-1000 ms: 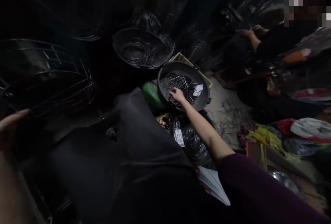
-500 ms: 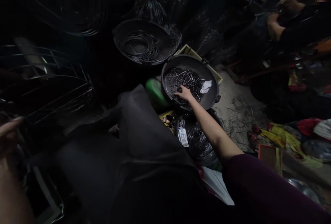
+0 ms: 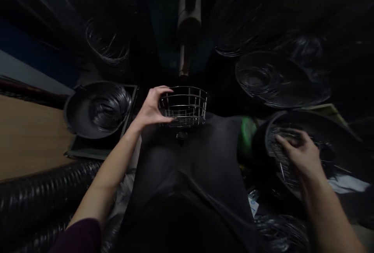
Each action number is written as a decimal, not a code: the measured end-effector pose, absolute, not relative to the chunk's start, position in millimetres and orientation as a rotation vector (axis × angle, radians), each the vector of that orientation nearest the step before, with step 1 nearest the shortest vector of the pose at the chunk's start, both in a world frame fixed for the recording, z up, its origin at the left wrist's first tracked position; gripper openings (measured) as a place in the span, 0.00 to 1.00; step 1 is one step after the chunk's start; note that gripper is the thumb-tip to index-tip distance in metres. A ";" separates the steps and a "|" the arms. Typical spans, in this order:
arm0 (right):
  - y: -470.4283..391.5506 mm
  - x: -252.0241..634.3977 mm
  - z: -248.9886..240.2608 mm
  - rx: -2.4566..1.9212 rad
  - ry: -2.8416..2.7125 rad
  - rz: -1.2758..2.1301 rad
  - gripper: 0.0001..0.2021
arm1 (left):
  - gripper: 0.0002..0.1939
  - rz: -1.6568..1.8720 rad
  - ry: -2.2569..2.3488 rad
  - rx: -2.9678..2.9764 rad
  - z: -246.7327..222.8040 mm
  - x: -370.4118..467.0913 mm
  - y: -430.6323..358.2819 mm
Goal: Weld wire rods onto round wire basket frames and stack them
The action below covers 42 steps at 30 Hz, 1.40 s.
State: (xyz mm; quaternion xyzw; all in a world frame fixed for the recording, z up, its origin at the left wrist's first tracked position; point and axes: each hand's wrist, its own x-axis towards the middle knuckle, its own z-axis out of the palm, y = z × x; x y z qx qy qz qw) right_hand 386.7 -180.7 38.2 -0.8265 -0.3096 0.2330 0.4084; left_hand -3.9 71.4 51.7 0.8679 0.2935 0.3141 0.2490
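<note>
My left hand (image 3: 153, 107) grips the left side of a round wire basket (image 3: 184, 107), thumb low and fingers over the upper rim. The basket is held in front of a dark metal post with a small tip (image 3: 183, 66) above it. My right hand (image 3: 305, 153) is at the right, over a black basin (image 3: 271, 128) of short metal rods (image 3: 283, 167). Its fingers are curled and slightly blurred, so what is between them cannot be made out. A dark cloth (image 3: 187, 175) covers my lap below the basket.
Coiled wire lies in a black basin (image 3: 77, 112) at the left and in another basin (image 3: 283, 85) at the back right. Ribbed black wrapped rolls (image 3: 43, 186) lie at the lower left. A white paper (image 3: 347, 184) is in the rod basin. A green object (image 3: 247, 132) stands beside it.
My view has swung left, so the basket is now central and the co-worker's hands have left the picture. My left hand has come onto the basket's rim; my right hand stays at the rod basin.
</note>
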 end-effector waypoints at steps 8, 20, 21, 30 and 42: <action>-60.8 236.9 84.0 -1.613 -1.350 1.285 0.17 | 0.31 0.649 0.822 2.608 63.0 15.9 52.9; -34.5 208.1 77.2 -1.712 -2.489 -0.106 0.20 | 0.26 0.749 0.862 2.530 63.9 7.8 66.2; -31.4 209.7 79.3 -1.704 -2.488 -0.138 0.19 | 0.26 0.767 0.849 2.529 65.0 9.3 69.2; -10.0 218.0 98.0 -1.682 -2.500 -0.243 0.17 | 0.27 0.810 0.757 2.522 76.5 19.0 92.0; 4.5 222.7 101.8 -1.686 -2.414 -0.214 0.16 | 0.30 0.854 0.802 2.448 77.5 26.8 108.1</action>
